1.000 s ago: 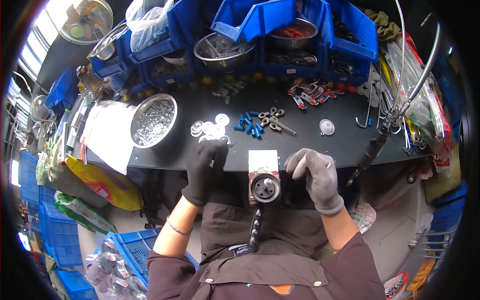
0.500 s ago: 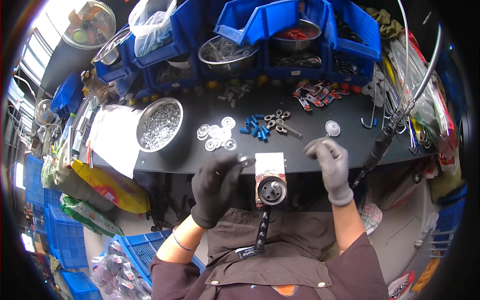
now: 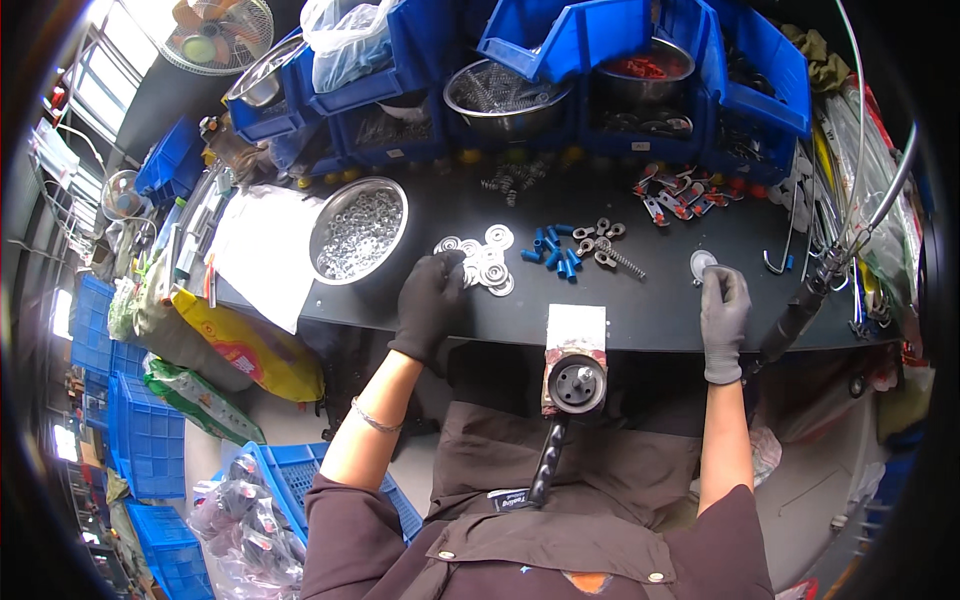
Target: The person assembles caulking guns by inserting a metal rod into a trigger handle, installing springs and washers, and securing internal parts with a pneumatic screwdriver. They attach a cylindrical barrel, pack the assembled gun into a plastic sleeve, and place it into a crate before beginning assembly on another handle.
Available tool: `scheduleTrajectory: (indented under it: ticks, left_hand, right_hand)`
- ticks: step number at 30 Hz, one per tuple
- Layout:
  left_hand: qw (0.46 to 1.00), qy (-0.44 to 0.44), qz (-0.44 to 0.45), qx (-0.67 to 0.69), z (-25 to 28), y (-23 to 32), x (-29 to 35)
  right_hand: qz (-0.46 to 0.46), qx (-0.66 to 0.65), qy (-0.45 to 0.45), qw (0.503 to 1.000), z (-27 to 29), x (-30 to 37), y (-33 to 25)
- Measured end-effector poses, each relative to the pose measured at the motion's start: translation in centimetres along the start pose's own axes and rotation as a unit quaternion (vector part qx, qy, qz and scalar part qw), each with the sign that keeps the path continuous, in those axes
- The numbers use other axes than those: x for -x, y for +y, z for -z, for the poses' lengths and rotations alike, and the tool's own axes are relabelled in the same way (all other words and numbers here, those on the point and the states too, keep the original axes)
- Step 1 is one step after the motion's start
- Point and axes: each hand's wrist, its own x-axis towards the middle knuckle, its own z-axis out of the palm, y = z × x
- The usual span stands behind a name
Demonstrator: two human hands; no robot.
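Observation:
My left hand [image 3: 430, 308], in a dark glove, is at the left edge of a loose pile of silver-white round discs [image 3: 490, 268]. Its fingers are drawn together, and anything between them is hidden. My right hand [image 3: 726, 322], in a grey glove, has its fingertips pinched at the lower right rim of a single white disc [image 3: 703, 262] on the table. Between the hands, at the table's front edge, is a metal fixture [image 3: 577, 328]. A black wheel [image 3: 570, 397] with a silver pin sits on it, and a black handle [image 3: 548, 460] points toward me.
Blue sleeves [image 3: 556, 256], metal eyelet parts [image 3: 600, 240] and a spring [image 3: 628, 263] lie mid-table. A steel bowl [image 3: 398, 238] of small metal parts stands left. Orange-and-silver parts [image 3: 680, 198] lie behind, below blue bins [image 3: 560, 45]. A hose [image 3: 795, 318] hangs at the right.
My left hand has moved left and away from me to the disc pile; the grey disc it held is out of sight. My right hand has reached right to the white disc. The view has shifted.

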Motion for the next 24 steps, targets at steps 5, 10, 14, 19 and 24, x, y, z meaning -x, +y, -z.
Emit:
scheduleTrajectory:
  ticks: [5, 10, 14, 19, 24]
  left_hand:
    - [0.994, -0.099, 0.026, 0.027, 0.1, 3.6, -1.3]
    - [0.989, -0.115, -0.035, -0.08, -0.7, 3.4, -1.8]
    - [0.987, -0.112, -0.047, -0.107, -0.1, 4.7, -1.8]
    - [0.989, -0.101, -0.089, -0.066, -0.1, 4.5, -1.3]
    - [0.985, -0.046, -0.169, 0.001, 0.0, 3.1, -0.7]
  right_hand:
    - [-0.031, -0.006, 0.03, 0.999, 0.0, 0.1, 0.2]
    - [-0.04, 0.017, 0.043, 0.998, -0.1, 0.3, -0.4]
    - [0.072, 0.265, 0.045, 0.961, -0.2, 0.4, -1.1]
    - [0.122, 0.385, -0.098, 0.909, -0.7, 0.4, -2.4]
    - [0.152, 0.281, -0.132, 0.939, -0.7, 0.9, -3.3]
